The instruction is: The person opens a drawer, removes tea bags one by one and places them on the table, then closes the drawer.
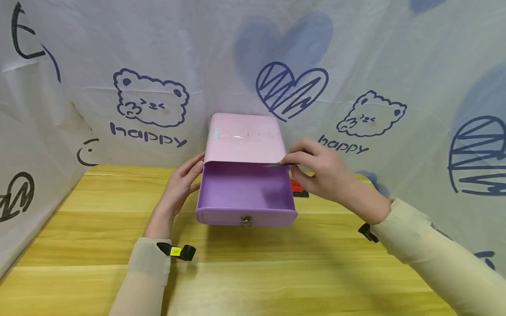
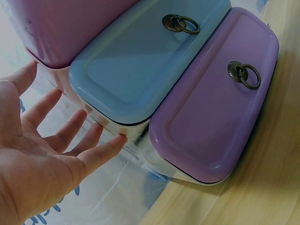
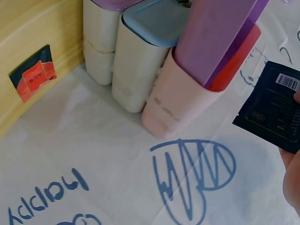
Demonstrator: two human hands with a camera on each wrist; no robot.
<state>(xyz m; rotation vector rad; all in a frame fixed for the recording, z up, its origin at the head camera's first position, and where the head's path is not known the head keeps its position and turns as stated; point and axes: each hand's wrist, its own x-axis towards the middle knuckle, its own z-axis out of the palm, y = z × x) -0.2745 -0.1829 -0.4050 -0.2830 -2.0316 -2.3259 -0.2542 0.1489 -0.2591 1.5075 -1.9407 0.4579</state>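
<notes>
A small drawer unit with a pink top (image 1: 245, 138) stands against the cloth, its top purple drawer (image 1: 246, 215) pulled out. Inside, the drawer's floor shows bare in the head view. My right hand (image 1: 322, 171) pinches a thin dark sachet (image 3: 269, 110) at the drawer's right rear edge; a barcode label shows on it. The left hand (image 2: 51, 145) has its fingers spread along the unit's left side, fingertips right at the casing. Beneath the pulled-out drawer, the blue drawer (image 2: 126, 70) and lower purple drawer (image 2: 211, 103) are closed, each with a ring pull.
A second sachet (image 3: 37, 77), black and red, lies on the wooden table (image 1: 253, 276) right of the unit. A white cloth (image 1: 221, 57) with blue drawings hangs behind and at the left, close to the unit's back.
</notes>
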